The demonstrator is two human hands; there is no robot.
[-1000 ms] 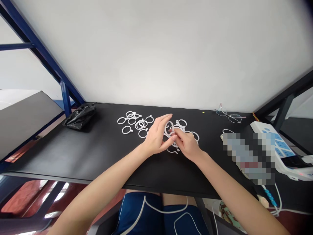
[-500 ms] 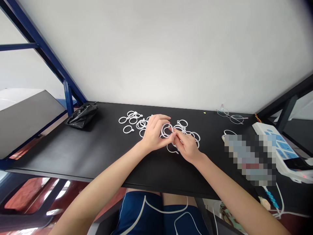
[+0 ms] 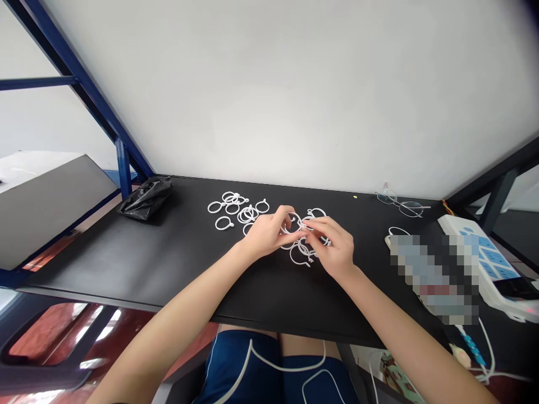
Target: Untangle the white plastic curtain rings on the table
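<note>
White rings (image 3: 300,256) lie in two loose groups on the black table (image 3: 168,252), one to the left of the hands and the other right beneath them. Left hand (image 3: 266,234) and right hand (image 3: 332,247) are both curled inward, their fingertips meeting over the right group and apparently pinching a ring between them, though the fingers hide exactly which one each grips. The step in hand looks like working one ring among others crowded against it, and a further move would call for drawing it clear of those neighbours. Farther off lie a black plastic bag (image 3: 146,199) at left, with eyeglasses (image 3: 400,203) and a power strip (image 3: 475,258) at right.
</note>
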